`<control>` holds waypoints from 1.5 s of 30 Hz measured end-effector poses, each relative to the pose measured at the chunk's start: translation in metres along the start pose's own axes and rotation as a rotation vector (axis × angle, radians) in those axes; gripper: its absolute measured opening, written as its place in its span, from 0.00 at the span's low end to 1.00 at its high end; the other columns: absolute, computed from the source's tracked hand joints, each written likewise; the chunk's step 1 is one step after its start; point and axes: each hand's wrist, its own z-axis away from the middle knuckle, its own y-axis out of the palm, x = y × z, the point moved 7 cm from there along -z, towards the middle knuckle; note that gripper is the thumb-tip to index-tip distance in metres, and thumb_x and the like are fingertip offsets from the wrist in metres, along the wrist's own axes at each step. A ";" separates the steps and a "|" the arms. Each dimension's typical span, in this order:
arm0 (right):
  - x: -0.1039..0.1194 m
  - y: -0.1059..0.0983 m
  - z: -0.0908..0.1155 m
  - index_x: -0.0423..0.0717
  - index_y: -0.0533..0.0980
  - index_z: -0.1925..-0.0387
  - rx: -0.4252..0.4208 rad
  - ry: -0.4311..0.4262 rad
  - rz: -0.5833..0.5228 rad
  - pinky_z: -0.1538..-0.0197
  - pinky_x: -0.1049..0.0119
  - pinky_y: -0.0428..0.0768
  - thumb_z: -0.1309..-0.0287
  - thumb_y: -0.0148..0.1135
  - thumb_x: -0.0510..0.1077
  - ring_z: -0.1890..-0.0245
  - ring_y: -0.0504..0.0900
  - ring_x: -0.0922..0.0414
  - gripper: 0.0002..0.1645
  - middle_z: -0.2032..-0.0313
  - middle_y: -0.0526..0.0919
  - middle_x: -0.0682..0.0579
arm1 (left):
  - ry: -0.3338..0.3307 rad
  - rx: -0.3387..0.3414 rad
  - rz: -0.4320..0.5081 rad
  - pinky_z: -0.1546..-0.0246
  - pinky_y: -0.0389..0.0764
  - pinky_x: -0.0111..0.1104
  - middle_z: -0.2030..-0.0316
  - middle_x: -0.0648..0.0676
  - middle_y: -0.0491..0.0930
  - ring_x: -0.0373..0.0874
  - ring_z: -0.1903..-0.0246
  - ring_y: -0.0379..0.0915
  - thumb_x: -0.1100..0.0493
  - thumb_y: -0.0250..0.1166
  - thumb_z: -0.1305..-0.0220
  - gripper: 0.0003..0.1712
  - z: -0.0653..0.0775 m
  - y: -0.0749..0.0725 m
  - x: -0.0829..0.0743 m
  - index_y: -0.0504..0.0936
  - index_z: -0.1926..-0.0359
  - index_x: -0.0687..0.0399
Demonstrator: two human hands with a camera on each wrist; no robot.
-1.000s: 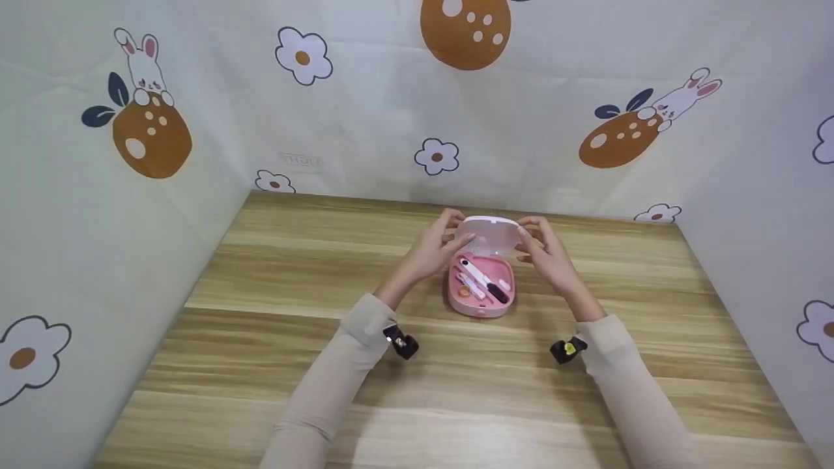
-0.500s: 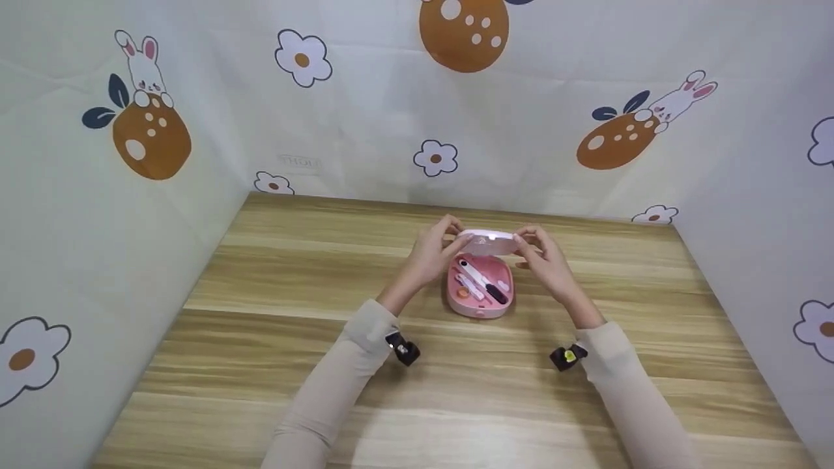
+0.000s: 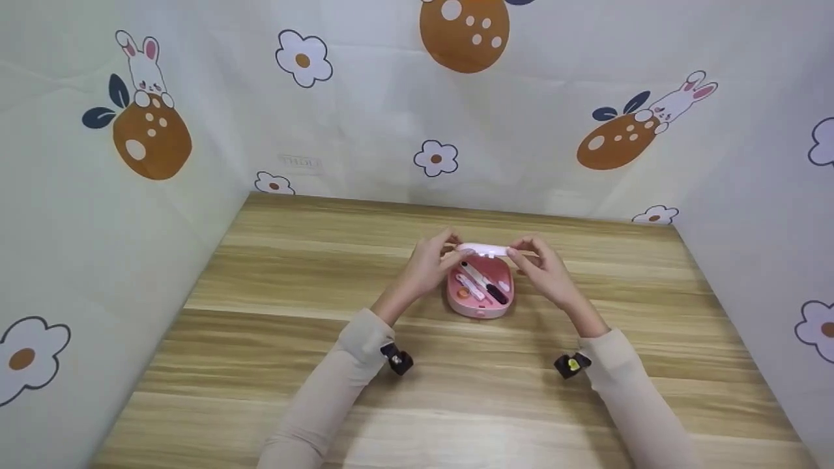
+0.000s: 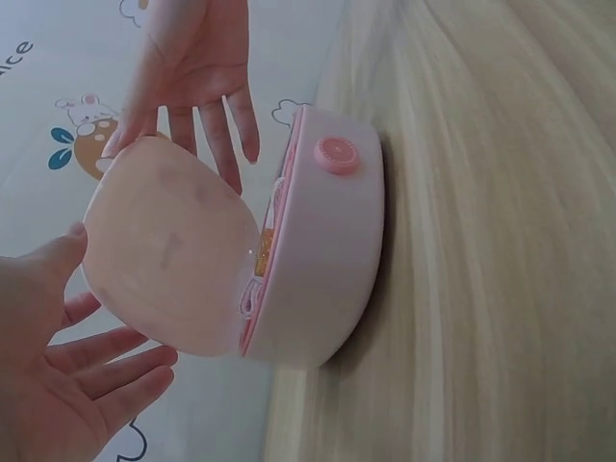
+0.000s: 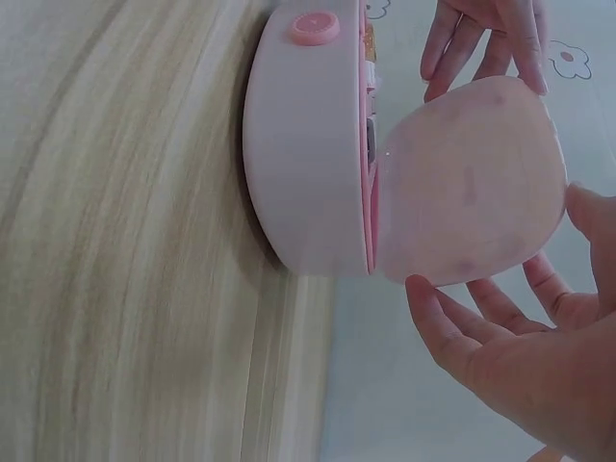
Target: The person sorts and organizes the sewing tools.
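Observation:
A small pink case point(image 3: 480, 314) stands on the table with its hinged lid point(image 3: 483, 250) raised and tilted over the back of the base. My left hand point(image 3: 425, 266) holds the lid's left edge between thumb and fingers. At the opposite edge, my right hand point(image 3: 546, 268) pinches the lid the same way. Inside the base lie a white tool with a black end point(image 3: 496, 295), a pale clipper-like tool point(image 3: 470, 286) and a small orange round piece point(image 3: 462, 294). A round pink button point(image 4: 337, 156) marks the case's front in the left wrist view. The lid's inner face point(image 5: 472, 183) looks translucent pink.
The wood-grain table point(image 3: 273, 273) extends around the case. Pale cloth walls point(image 3: 365, 98) printed with flowers, rabbits and orange fruit rise at the back and both sides. A black wrist camera point(image 3: 397, 359) sits on each sleeve.
The lid has swung forward and down toward the base, from nearly upright to almost edge-on in the head view. Both hands have come down with it, while the base has stayed put.

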 end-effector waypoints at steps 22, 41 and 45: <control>-0.005 0.010 0.016 0.26 0.70 0.31 0.152 -0.089 0.143 0.29 0.40 0.74 0.24 0.60 0.37 0.30 0.70 0.27 0.27 0.29 0.70 0.26 | 0.011 0.169 -0.209 0.25 0.69 0.51 0.32 0.71 0.75 0.64 0.30 0.71 0.51 0.61 0.21 0.32 0.018 0.012 0.010 0.73 0.29 0.71; -0.008 0.018 0.028 0.29 0.63 0.24 0.239 -0.149 0.301 0.28 0.34 0.70 0.28 0.66 0.41 0.26 0.65 0.29 0.39 0.27 0.66 0.26 | 0.125 0.226 -0.248 0.25 0.69 0.54 0.30 0.73 0.71 0.67 0.29 0.68 0.53 0.63 0.23 0.33 0.031 0.019 0.018 0.70 0.26 0.68; -0.010 0.019 0.030 0.29 0.64 0.25 0.237 -0.148 0.321 0.29 0.35 0.72 0.29 0.67 0.40 0.28 0.68 0.28 0.39 0.28 0.67 0.25 | 0.107 0.245 -0.262 0.24 0.67 0.55 0.28 0.74 0.68 0.69 0.27 0.65 0.51 0.63 0.22 0.35 0.034 0.020 0.021 0.69 0.24 0.66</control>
